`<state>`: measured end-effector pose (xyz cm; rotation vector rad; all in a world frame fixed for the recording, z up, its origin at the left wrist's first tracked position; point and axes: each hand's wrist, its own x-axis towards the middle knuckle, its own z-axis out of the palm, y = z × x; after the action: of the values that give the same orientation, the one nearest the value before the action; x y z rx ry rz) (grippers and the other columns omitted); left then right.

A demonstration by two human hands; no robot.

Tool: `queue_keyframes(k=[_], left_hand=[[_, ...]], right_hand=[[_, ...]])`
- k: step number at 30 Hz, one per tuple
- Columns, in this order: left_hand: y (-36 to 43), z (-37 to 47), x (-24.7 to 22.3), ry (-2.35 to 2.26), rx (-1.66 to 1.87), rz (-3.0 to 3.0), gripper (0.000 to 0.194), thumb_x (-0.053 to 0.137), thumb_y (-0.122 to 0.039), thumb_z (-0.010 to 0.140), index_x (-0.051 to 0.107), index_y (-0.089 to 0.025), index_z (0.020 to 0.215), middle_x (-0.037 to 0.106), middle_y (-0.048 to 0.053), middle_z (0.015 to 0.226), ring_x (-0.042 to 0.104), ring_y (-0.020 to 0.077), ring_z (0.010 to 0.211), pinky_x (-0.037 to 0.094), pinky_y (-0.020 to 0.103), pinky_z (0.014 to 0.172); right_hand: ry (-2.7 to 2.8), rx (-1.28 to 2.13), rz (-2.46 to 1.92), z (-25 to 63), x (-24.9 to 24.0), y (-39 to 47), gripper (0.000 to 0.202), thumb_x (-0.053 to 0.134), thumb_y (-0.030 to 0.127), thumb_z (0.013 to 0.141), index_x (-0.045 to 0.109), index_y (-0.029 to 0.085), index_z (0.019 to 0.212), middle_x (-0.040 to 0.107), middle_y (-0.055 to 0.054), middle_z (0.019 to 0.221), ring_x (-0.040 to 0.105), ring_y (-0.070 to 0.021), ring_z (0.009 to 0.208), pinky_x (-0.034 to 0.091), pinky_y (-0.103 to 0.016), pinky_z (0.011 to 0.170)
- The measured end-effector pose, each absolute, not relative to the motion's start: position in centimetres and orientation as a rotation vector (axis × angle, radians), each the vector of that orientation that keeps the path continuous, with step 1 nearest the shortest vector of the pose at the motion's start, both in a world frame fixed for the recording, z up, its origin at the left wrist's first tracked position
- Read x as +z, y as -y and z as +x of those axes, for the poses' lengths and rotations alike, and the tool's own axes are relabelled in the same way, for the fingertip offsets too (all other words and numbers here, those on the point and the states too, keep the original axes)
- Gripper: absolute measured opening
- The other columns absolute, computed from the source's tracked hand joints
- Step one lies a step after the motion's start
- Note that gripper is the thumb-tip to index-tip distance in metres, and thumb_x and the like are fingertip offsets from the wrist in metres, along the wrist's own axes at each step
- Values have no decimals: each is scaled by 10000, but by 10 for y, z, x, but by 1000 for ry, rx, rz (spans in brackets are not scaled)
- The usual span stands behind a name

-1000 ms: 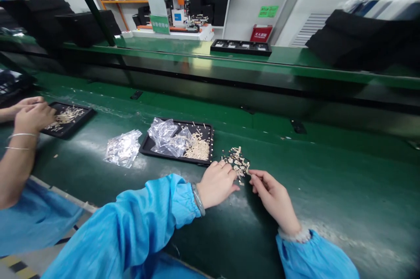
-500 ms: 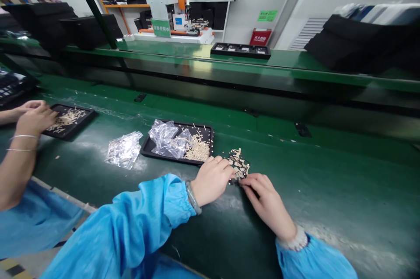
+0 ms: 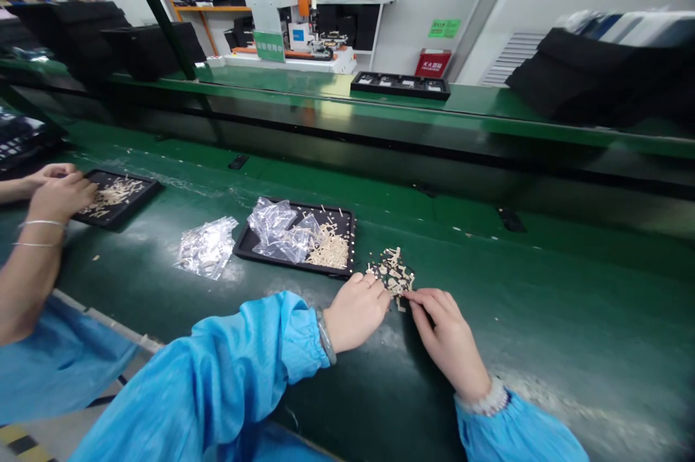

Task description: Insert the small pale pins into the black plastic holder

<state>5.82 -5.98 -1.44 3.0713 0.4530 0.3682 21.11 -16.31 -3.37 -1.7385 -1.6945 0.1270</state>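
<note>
1. Black trays on the near green bench: two, one (image 3: 347, 219) by the wearer, one (image 3: 144, 190) by the neighbour.
2. Long black tray on the far ledge: one (image 3: 400, 84).
3. Loose plastic bag on the bench: one (image 3: 205, 247).
4. Hands in view: four.
5. Small tan parts: too many to count.

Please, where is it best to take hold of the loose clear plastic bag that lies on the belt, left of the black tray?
Probably pinch the clear plastic bag at its raised, crumpled upper edge, coming from above. It lies flat and limp on the green belt, so a side approach finds no firm wall.
</note>
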Motion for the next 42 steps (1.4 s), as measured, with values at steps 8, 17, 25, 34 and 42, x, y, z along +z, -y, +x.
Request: queue_keyframes(k=[8,17,25,34,42], left_hand=[[54,55,-8,-465,310,3024,226,620,-358,800,564,-143,843,568,37,836,504,214,871,365,341,705],[58,56,-10,-443,337,3066,138,516,-260,871,546,-126,865,575,62,857,530,222,876,396,351,712],[47,51,11,-466,560,2619,122,378,-178,926,484,-143,876,587,21,852,564,117,796,466,226,724],[41,19,21,319,1089,3003,199,375,-165,904,550,-122,818,648,110,862,612,175,808,517,309,727],[32,1,15,63,1044,2787,173,381,-118,898,545,-123,952,647,115,982,584,168,985,495,325,858]], right_hand=[[1578,136,-1761,211,-34,163,192,393,249,919,558,200,1004,594,-84,906,544,-255,872,435,-408,780],[1496,184,-1760,210,-33,162,198,407,292,919,561,201,1002,600,-82,912,547,-250,872,435,-396,776],[1113,675,-1669,188,-19,161,272,472,430,896,588,196,968,628,-59,834,575,-207,730,460,-308,657],[789,1309,-1256,155,4,159,356,546,467,864,546,174,661,528,-1,580,451,-129,533,380,-222,510],[1033,1107,-1418,148,20,142,296,590,464,814,568,188,709,542,0,572,497,-149,534,403,-231,522]])
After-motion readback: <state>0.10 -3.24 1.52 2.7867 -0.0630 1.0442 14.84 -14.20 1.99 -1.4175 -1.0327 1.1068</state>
